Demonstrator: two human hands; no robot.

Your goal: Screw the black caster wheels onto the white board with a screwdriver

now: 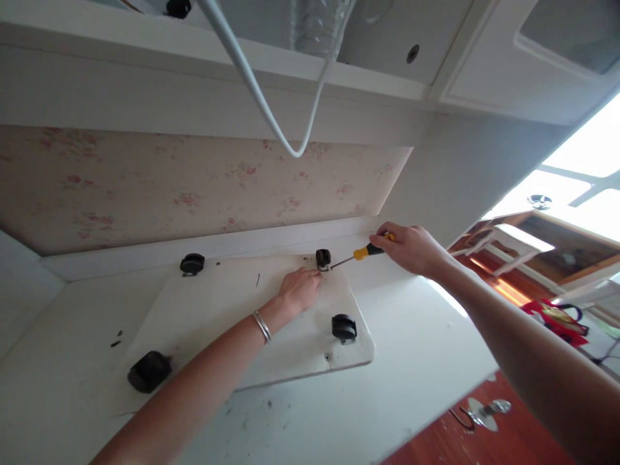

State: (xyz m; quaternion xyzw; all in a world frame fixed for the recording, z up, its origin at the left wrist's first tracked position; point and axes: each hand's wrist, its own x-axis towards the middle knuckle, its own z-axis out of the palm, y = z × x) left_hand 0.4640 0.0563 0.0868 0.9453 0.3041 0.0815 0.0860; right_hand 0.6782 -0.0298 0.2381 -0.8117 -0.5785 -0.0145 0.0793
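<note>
A white board (pixel 232 303) with rounded corners lies flat, and several black caster wheels stand up from it. My right hand (pixel 404 247) grips the handle of a yellow and black screwdriver (pixel 368 250). Its thin shaft slopes down to the left, and the tip is at the base of the far right caster wheel (pixel 323 258). My left hand (pixel 301 289) rests on the board with fingers curled and pinched at that same base. Whatever they may hold is too small to make out. Nearer me on the right is another caster wheel (pixel 343 327).
Two more casters, a far left caster (pixel 192 263) and a near left caster (pixel 149 371), stand on the board's left side. A white cable (pixel 295 154) loops down from the shelf (pixel 378 81) above. Flowered wallpaper (pixel 194 187) backs the white surface (pixel 407 349). Beyond its right edge lies red-brown floor (pixel 436 439).
</note>
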